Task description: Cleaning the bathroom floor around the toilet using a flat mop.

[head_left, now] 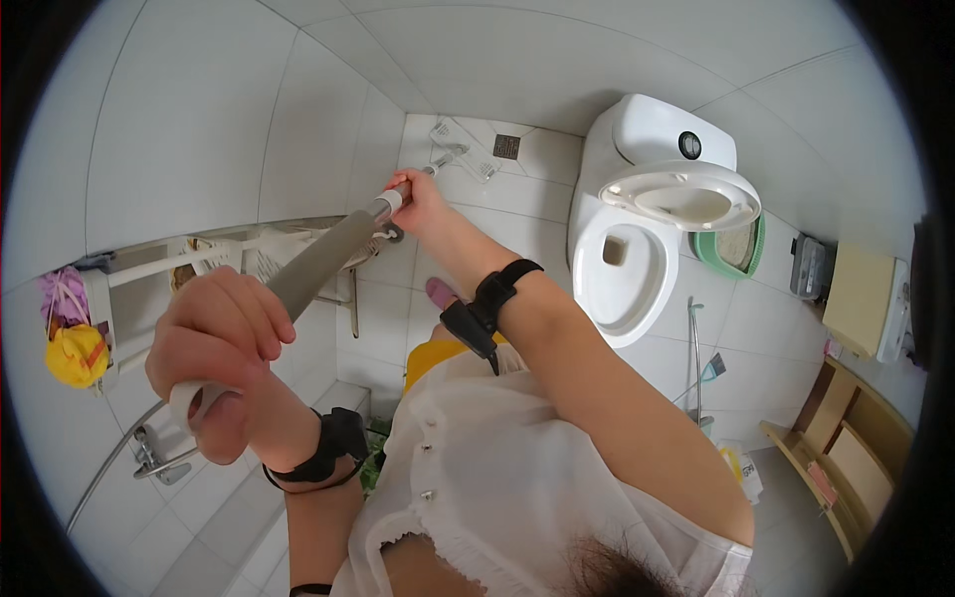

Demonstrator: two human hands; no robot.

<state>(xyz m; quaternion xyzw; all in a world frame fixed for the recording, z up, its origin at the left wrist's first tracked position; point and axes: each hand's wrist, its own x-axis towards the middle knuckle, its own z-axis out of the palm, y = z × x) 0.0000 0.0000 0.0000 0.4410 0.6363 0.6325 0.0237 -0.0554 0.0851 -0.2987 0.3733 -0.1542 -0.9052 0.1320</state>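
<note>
A long-handled flat mop (333, 261) slants from my chest down toward the far corner of the tiled floor. Its grey and metal pole ends in a pale, see-through rectangular head (482, 165) lying on the tiles beside a small square drain (506, 147). My left hand (224, 333) is wrapped round the pole's upper end, close to the camera. Farther down, my right hand (420, 202) grips the pole near a white collar. Black bands with small devices sit on both wrists.
A white toilet (625, 269) with its lid and seat raised stands to the right, a green-rimmed bin (738, 249) beside it. Left are a white wall rack (199, 261), a yellow item (77, 356) and a tap (154, 456). A wooden shelf unit (846, 438) stands at lower right.
</note>
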